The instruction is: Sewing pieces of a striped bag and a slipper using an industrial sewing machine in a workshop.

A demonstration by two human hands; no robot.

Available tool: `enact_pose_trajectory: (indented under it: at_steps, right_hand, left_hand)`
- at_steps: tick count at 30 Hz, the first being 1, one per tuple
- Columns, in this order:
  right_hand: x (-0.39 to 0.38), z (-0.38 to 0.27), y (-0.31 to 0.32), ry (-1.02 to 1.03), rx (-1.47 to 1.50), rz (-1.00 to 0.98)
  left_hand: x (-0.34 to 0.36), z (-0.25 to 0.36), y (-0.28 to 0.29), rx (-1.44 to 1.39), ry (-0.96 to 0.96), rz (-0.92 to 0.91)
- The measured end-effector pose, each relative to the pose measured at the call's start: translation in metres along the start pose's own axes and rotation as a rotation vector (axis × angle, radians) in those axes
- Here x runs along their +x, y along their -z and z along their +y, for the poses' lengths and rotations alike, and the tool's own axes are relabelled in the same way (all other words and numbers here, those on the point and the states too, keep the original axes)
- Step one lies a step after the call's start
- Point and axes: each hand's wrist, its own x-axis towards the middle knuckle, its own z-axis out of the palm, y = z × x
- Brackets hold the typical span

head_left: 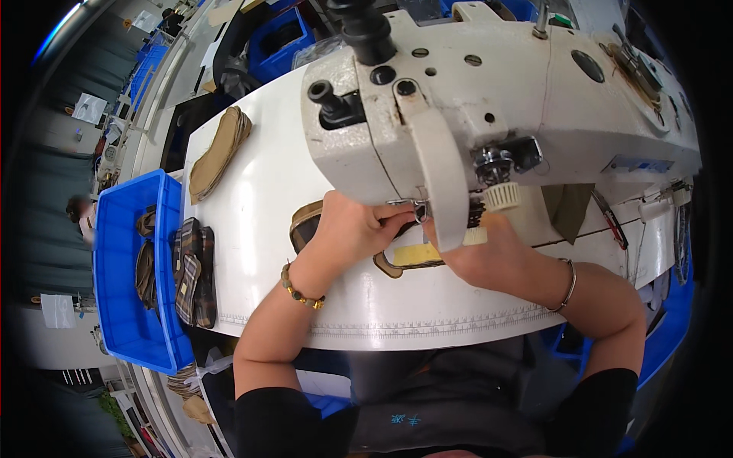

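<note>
the fingertips of the right hand [492,256] are partly hidden behind the white guard [443,168] of the sewing machine [473,76], so whether its grip holds anything cannot be told. the left hand [347,229] and wrist cover part of the brown-edged piece [304,225] (whether it joins the yellow patch [416,254] nearby is unclear). the needle cannot be made out among fingers and metal. the upper edge cuts off the machine's black knob [364,34]. at far left, another person [86,217] is blurred and too small to tell much of. the blue container [670,336] at right is partly hidden by the table [256,252] and an arm.
</note>
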Motion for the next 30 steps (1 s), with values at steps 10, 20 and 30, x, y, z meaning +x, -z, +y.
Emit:
enact_pose_trajectory:
  at_steps: [10,20,30]
  right_hand:
    - [0.008,0.002,0.011,-0.01,0.142,0.057]
    - [0.012,0.003,0.016,0.018,0.043,0.087]
    - [0.011,0.002,0.014,-0.014,0.082,0.062]
  left_hand:
    - [-0.004,-0.01,-0.002,0.213,-0.021,-0.019]
    - [-0.003,-0.004,-0.005,0.115,0.108,-0.036]
    - [0.007,0.007,0.005,0.178,-0.019,-0.049]
